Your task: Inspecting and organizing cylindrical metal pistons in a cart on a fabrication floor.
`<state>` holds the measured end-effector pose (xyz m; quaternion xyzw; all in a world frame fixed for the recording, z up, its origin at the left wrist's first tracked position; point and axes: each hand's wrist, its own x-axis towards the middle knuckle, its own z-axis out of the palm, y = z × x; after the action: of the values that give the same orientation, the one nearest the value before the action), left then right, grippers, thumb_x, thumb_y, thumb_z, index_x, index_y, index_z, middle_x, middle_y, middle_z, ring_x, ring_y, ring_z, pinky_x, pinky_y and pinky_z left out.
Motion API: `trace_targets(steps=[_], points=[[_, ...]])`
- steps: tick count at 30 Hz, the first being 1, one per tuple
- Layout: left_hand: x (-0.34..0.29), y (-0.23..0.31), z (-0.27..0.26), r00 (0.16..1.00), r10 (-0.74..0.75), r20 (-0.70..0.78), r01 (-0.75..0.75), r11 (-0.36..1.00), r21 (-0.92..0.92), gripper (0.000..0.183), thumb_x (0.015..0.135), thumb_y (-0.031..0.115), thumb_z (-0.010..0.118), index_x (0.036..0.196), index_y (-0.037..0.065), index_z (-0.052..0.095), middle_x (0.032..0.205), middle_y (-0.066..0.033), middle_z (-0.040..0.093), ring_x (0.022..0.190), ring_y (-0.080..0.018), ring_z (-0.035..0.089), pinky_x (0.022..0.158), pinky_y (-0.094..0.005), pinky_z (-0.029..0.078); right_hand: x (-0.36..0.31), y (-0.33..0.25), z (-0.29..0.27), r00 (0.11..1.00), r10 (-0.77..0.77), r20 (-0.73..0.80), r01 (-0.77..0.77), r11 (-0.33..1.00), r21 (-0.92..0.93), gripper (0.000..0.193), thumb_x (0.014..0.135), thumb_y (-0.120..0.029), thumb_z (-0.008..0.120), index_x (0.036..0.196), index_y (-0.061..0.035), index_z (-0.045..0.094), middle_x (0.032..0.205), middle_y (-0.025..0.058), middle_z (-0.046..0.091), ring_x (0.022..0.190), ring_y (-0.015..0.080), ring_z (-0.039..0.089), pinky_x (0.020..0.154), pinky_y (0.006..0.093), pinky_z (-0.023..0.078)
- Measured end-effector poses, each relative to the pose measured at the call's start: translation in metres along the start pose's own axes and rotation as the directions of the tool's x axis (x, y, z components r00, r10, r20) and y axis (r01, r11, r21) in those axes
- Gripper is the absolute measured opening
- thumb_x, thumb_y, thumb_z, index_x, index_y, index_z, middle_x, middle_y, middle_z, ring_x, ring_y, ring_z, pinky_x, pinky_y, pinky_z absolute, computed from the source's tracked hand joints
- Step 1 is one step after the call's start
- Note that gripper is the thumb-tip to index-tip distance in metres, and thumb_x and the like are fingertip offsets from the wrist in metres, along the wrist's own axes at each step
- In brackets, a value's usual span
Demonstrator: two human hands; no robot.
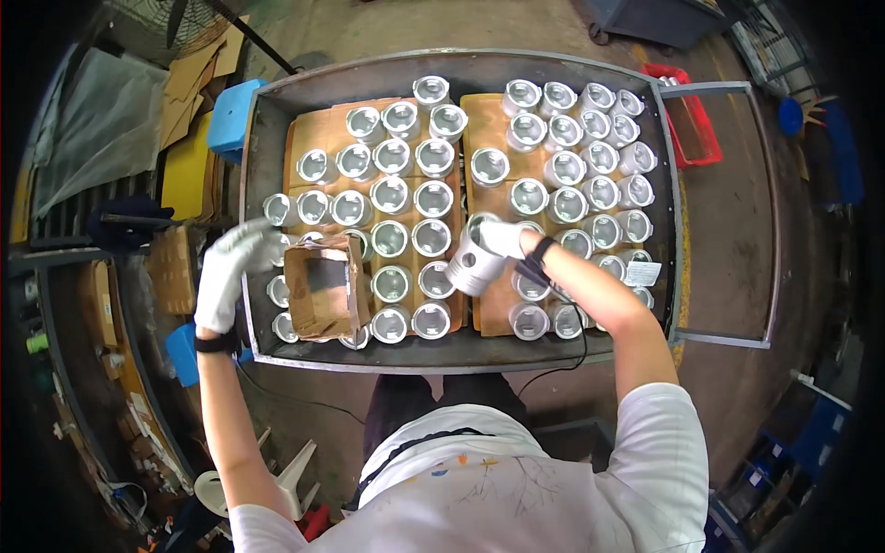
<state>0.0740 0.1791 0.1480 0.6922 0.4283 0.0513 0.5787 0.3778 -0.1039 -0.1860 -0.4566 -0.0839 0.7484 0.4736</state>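
My right hand (503,239), in a white glove, grips a silver engine piston (475,263) by its hollow end. That piston is tilted, with the side hole and ring grooves showing, above the gap between two cardboard sheets. Over the left rim of the metal cart (461,359), my gloved left hand (232,267) is open, its fingers stretched toward a piston beside an open cardboard box (321,293). The box rests among the pistons. Rows of pistons (391,240) stand hollow side up on the left sheet, and more pistons (567,205) fill the right one.
A handle frame (770,221) juts from the cart's right side, near a red crate (693,120). Beyond the left rim are a blue stool (235,115), cardboard and shelving. A dark cable (309,398) hangs between me and the cart. A white paper slip (643,274) lies on pistons.
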Motion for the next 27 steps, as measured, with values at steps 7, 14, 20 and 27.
trace_targets(steps=[7, 14, 20, 27], points=[[0.138, 0.017, 0.155, 0.909, 0.398, 0.127, -0.415, 0.83, 0.373, 0.04, 0.096, 0.029, 0.058, 0.124, 0.002, 0.065, 0.111, -0.0158, 0.071, 0.096, -0.025, 0.068, 0.085, -0.0351, 0.052, -0.167, 0.044, 0.068, 0.975, -0.215, 0.056, 0.181, 0.916, 0.357, 0.041, 0.106, -0.035, 0.046, 0.13, -0.0029, 0.054, 0.12, 0.0093, 0.065, 0.107, 0.0161, 0.065, 0.093, 0.0305, 0.053], [0.239, -0.055, 0.354, 0.689, 0.624, 0.369, -0.624, 0.252, 0.739, 0.04, 0.083, 0.018, 0.06, 0.122, 0.007, 0.061, 0.096, -0.0132, 0.069, 0.091, -0.032, 0.067, 0.079, -0.0457, 0.052, -0.282, 0.077, 0.135, 0.964, -0.113, -0.241, 0.138, 0.986, 0.091, 0.018, 0.082, -0.008, 0.071, 0.099, -0.0066, 0.067, 0.092, 0.0007, 0.066, 0.088, 0.0097, 0.061, 0.079, 0.0297, 0.05], [0.281, -0.08, 0.404, 0.651, 0.507, 0.564, -0.705, 0.128, 0.698, 0.023, 0.083, 0.018, 0.061, 0.104, 0.01, 0.063, 0.089, -0.0135, 0.067, 0.083, -0.0341, 0.067, 0.071, -0.0474, 0.053, -0.339, 0.118, 0.169, 0.9, 0.023, -0.436, 0.08, 0.973, 0.216, 0.014, 0.094, -0.007, 0.054, 0.102, -0.0056, 0.066, 0.095, -0.0022, 0.064, 0.087, 0.0093, 0.061, 0.077, 0.0267, 0.051], [0.314, -0.088, 0.412, 0.661, 0.49, 0.569, -0.703, 0.137, 0.698, 0.011, 0.08, 0.012, 0.062, 0.087, 0.009, 0.07, 0.085, -0.0191, 0.069, 0.082, -0.0374, 0.069, 0.074, -0.0464, 0.055, -0.346, 0.146, 0.184, 0.844, -0.032, -0.535, 0.177, 0.959, 0.223, 0.013, 0.095, -0.008, 0.053, 0.098, -0.0053, 0.065, 0.092, -0.0001, 0.065, 0.085, 0.0099, 0.061, 0.076, 0.026, 0.05]])
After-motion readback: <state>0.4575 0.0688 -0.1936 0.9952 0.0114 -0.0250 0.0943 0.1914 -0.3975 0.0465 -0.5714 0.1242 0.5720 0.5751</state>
